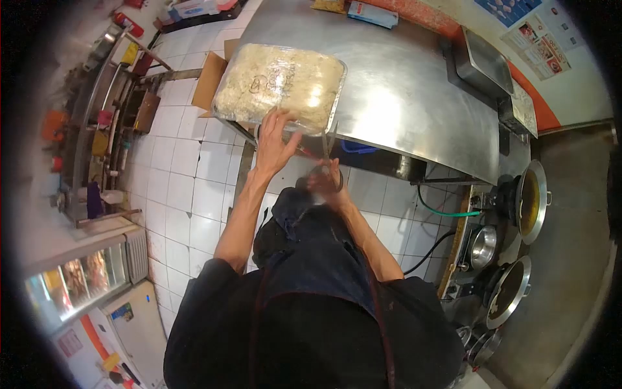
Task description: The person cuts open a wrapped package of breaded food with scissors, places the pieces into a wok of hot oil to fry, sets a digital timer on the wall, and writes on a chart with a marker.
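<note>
A large rectangular pack of pale, crumbly-looking food (278, 81) lies on the left end of the steel table, wrapped in clear plastic with dark handwriting on top. My left hand (277, 144) rests on its front edge, fingers stretched over the plastic and thumb apart. In my right hand (332, 185), just below the pack's front right corner, are scissors (327, 144). Their blades point up at that corner and look parted; whether they touch the plastic I cannot tell. The fingers of this hand are partly blurred.
The steel table (414, 123) extends rightward, with a metal container (483, 65) at its far end. An opened cardboard box (208, 84) sits beneath the pack's left side. Woks (532, 201) and a pot (483, 246) stand on the stove at right. A green hose (447, 212) hangs below the table.
</note>
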The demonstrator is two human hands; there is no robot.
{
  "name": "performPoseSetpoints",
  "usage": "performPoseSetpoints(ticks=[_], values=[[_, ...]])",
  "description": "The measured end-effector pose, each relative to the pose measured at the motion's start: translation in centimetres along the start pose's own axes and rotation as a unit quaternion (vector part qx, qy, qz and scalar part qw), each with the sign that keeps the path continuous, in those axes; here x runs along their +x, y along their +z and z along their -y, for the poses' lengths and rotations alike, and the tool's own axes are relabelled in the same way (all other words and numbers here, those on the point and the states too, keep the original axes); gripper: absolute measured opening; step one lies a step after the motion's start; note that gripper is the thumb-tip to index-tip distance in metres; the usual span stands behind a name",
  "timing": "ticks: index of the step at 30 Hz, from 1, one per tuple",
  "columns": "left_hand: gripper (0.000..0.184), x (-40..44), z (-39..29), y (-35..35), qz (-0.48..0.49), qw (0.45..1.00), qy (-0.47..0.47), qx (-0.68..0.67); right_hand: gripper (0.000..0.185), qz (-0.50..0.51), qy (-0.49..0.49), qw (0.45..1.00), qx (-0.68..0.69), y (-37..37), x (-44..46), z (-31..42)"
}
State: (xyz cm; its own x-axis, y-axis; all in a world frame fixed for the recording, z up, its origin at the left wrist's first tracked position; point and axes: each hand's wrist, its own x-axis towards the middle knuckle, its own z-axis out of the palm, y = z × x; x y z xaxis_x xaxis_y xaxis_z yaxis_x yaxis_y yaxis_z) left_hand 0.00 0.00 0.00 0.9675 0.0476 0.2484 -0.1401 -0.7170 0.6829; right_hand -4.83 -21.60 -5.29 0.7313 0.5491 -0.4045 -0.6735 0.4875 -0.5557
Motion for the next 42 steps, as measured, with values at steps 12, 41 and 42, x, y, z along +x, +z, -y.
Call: performPoseSetpoints(ticks=[12, 41, 42], values=[[0.060, 9.5, 1.0, 2.3, 0.060, 0.985, 0.074, 0.143, 0.047, -0.042, -0.089, 0.993, 0.067, 1.4, 7.5, -0.6], [0.065, 9.7, 0.7, 2.6, 0.034, 0.990, 0.021, 0.136, 0.040, -0.087, -0.074, 0.969, -0.218, -2.0, 19.2, 16.3], [0.065, 9.5, 0.6, 2.6, 0.030, 0.990, 0.018, 0.137, 0.039, -0.080, -0.079, 0.970, -0.216, -2.3, 19.0, 16.4]])
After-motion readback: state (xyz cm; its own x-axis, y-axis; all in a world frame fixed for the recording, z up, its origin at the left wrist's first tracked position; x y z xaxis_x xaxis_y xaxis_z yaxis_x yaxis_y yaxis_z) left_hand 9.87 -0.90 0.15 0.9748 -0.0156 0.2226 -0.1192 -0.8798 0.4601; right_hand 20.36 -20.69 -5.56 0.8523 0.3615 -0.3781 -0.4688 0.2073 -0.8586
